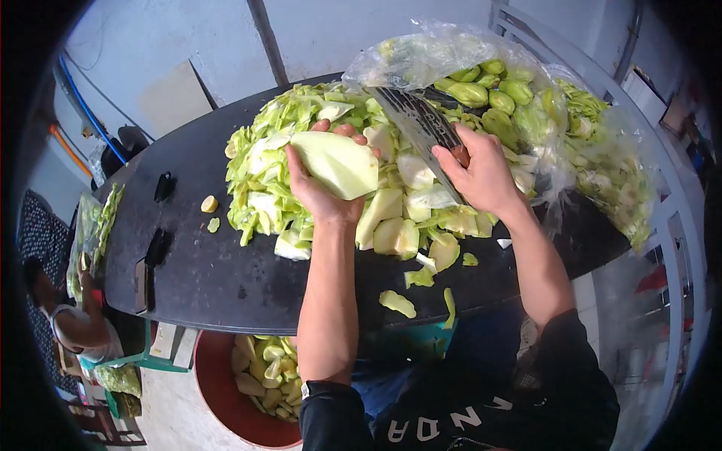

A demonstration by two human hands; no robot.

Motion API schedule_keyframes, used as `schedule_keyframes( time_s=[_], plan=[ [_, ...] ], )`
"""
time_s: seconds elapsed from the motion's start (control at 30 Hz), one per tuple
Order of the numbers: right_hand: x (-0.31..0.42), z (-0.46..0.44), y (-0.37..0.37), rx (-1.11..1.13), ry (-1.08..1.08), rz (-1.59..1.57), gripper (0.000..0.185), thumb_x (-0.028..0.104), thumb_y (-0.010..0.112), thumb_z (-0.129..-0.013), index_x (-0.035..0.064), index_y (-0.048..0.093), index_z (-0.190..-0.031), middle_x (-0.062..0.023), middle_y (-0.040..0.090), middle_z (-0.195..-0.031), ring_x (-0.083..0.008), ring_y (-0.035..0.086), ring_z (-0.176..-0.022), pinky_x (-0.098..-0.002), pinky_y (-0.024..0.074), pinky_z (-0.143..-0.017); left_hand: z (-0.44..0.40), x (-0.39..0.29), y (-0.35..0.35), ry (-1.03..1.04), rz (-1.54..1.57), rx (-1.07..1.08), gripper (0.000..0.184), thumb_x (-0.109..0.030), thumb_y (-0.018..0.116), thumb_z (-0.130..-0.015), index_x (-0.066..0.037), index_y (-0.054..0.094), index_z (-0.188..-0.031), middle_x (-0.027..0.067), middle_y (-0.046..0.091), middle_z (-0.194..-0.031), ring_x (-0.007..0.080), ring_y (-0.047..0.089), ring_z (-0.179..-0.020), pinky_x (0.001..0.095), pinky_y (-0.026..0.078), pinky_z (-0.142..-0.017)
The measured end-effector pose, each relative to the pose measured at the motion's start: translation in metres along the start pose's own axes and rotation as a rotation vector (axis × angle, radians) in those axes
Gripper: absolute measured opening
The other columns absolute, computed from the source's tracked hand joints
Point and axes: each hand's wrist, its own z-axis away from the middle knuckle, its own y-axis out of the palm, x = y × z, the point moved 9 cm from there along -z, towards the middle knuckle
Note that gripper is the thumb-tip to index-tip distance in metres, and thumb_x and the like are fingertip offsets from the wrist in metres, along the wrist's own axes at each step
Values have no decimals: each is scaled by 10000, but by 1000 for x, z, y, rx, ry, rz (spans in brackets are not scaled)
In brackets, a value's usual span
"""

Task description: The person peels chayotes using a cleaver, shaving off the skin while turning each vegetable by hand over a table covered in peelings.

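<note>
In my left hand (331, 188) rests a peeled pale-green fruit (338, 161), broad and smooth, with the fingers curled round its far side. My right hand (481, 173) grips a cleaver (414, 131) by its handle; the wide dark blade is wet and slants up to the left, apart from the fruit. Beneath both hands spreads a big heap of green peelings (263, 165). Several peeled pale pieces (396, 237) lie at the heap's near edge, below the blade.
The dark oval table (218, 278) carries a clear plastic bag (421, 56) with whole green fruits (470, 94). Two black objects (156, 246) lie at left. A red tub (218, 398) of peeled pieces stands below the table edge. Another person (79, 323) sits at far left.
</note>
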Motion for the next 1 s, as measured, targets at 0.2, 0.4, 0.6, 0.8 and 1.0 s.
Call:
schedule_keyframes(
  time_s=[0.2,0.4,0.6,0.8,1.0],
  plan=[
    [11,9,8,-43,-131,107,162,109,649,-895,-34,573,-910,-75,529,-542,-103,482,-468,-285,360,-456,-2,-1,-4,-1,61,-4,533,-530,299,-990,-87,495,-1213,157,579,-1048,314,579,-919,518,498,-784],
    [57,38,31,-189,-658,549,126,66,654,-739,80,555,-815,-50,521,-683,-231,602,-546,-323,496,-477,0,-3,-25,28,197,-296,555,-546,280,-992,-75,500,-1187,183,575,-1055,348,582,-972,566,470,-905],
    [75,52,53,-166,-885,594,98,84,622,-720,70,588,-811,-16,459,-675,-144,559,-580,-269,497,-480,-2,5,-57,-25,238,-212,565,-511,268,-997,-66,549,-1202,223,604,-1112,360,590,-1023,504,485,-923],
    [62,42,54,-180,-883,608,71,88,618,-738,87,577,-796,-17,456,-668,-150,560,-561,-275,495,-462,7,3,-45,-65,18,-392,601,-496,234,-1005,-54,563,-1244,155,617,-1166,339,586,-1055,490,471,-936],
    [-1,5,42,-181,-599,660,72,61,617,-800,89,566,-843,-73,565,-713,-233,649,-589,-358,520,-463,6,2,-34,-27,85,-503,599,-456,209,-1025,-21,555,-1249,143,618,-1142,289,593,-1053,459,470,-966]
  ],
)
